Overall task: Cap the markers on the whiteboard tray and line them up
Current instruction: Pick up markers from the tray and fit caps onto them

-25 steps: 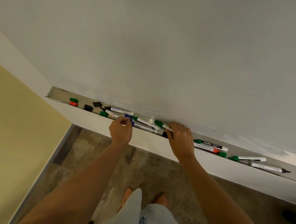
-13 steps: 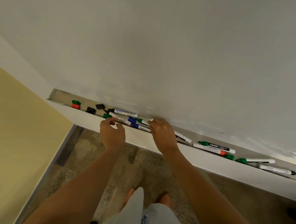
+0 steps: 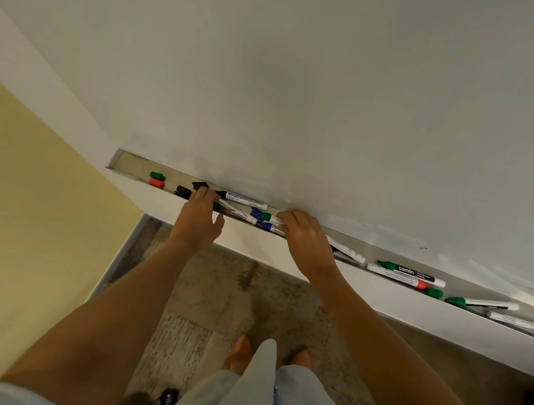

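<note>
The long metal whiteboard tray (image 3: 132,166) ran from the middle left of the frame down toward the right edge, and nearly every marker in it lay with its long axis along that same slant; a cluster of markers (image 3: 250,212) sat between the two hands in the centre, roughly four white barrels overlapping, one with a black tip pointing left and blue lettering, two with blue ends, one with a green end; the exact count there could not be settled, since the hands covered part of the heap. Right of the centre a white barrel (image 3: 348,251) stuck out from under the right hand; further right lay a black-labelled marker with a green cap (image 3: 411,271) pointing left, and just below it, touching, a white marker with a red band (image 3: 396,276) and a green piece at its right end; then a green-capped white marker (image 3: 482,303) pointing left and tilted slightly off the line; then an uncapped white marker with a bare black tip (image 3: 524,323) pointing right. At the tray's left end two loose caps lay side by side, one green cap (image 3: 157,175) above one red cap (image 3: 156,182); two black caps (image 3: 187,190) lay near the left hand.

The left hand (image 3: 199,218) reached over the tray's front lip, fingers curled down into it and thumb held apart; whether it pinched anything could not be told. The right hand (image 3: 305,239) lay palm down, fingers together, pressing on the markers.
</note>
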`<state>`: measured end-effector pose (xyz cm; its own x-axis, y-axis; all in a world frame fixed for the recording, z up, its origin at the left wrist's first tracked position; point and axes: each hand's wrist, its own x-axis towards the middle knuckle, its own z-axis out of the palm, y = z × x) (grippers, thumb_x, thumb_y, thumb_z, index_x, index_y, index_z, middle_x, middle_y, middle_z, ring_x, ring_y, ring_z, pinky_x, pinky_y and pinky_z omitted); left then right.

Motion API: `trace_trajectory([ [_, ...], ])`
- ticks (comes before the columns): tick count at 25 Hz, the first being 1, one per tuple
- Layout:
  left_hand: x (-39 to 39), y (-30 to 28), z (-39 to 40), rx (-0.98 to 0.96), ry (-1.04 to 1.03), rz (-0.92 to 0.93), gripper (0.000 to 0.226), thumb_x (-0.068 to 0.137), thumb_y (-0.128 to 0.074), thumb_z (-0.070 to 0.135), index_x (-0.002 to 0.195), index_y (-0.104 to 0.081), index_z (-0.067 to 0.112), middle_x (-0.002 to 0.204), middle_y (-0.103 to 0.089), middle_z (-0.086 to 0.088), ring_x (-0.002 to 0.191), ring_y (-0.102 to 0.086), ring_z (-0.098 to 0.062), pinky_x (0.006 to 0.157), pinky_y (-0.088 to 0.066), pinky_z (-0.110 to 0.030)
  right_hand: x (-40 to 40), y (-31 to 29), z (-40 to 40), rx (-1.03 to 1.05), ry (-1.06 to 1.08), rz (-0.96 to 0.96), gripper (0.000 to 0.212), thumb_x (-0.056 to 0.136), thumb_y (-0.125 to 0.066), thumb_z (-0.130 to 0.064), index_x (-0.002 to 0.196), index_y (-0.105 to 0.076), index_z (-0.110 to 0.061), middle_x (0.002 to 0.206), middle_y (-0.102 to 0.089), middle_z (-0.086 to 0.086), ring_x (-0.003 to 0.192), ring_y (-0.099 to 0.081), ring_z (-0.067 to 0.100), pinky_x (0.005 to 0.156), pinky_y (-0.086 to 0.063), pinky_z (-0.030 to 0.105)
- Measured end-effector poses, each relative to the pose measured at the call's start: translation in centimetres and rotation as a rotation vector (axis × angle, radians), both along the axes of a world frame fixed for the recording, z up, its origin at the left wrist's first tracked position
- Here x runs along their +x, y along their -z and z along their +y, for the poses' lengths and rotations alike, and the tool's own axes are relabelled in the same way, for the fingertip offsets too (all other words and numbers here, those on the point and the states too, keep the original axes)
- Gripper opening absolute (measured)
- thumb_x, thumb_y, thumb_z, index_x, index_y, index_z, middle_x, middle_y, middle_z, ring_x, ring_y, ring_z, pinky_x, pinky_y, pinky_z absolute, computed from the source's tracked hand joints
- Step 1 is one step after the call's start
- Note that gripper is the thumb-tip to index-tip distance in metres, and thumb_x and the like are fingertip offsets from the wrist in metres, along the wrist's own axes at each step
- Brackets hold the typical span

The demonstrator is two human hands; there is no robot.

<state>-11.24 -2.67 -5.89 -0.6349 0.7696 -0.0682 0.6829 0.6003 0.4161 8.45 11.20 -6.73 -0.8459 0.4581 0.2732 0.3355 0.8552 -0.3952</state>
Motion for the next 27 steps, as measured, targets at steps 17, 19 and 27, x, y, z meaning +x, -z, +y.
trace_trajectory([
  [17, -2.7, -1.9, 0.1, 0.182, 0.052, -0.153, 0.018, 0.087, -0.069, 0.008, 0.104, -0.071, 0.002, 0.096, -0.07, -0.011, 0.083, -0.064, -0.022, 0.077, -0.052, -0.023, -0.4, -2.6, -2.0, -0.351, 0.042, 0.098, 0.021, 0.099, -0.05, -0.024, 0.117, -0.053, -0.013, 0.114, -0.058, 0.007, 0.087, -0.06, 0.018, 0.069, -0.053, 0.028],
  [19, -1.3, -1.9, 0.4, 0.408, -0.172, -0.508, 0.019, 0.086, -0.069, 0.005, 0.105, -0.069, -0.001, 0.092, -0.07, -0.013, 0.081, -0.066, -0.021, 0.075, -0.056, -0.018, -0.7, -3.0, -2.5, -0.397, 0.037, 0.111, 0.021, 0.098, -0.05, -0.029, 0.115, -0.05, -0.017, 0.11, -0.06, 0.004, 0.079, -0.058, 0.012, 0.058, -0.047, 0.019],
  [27, 3.2, -2.1, 1.3, 0.83, -0.709, -1.405, 0.024, 0.092, -0.06, 0.005, 0.114, -0.059, -0.005, 0.1, -0.069, -0.017, 0.085, -0.072, -0.021, 0.074, -0.06, -0.027, -1.4, -3.5, -5.3, -0.418, 0.11, 0.071, 0.02, 0.093, -0.056, -0.032, 0.108, -0.056, -0.019, 0.094, -0.07, -0.001, 0.062, -0.058, 0.009, 0.053, -0.049, 0.023],
])
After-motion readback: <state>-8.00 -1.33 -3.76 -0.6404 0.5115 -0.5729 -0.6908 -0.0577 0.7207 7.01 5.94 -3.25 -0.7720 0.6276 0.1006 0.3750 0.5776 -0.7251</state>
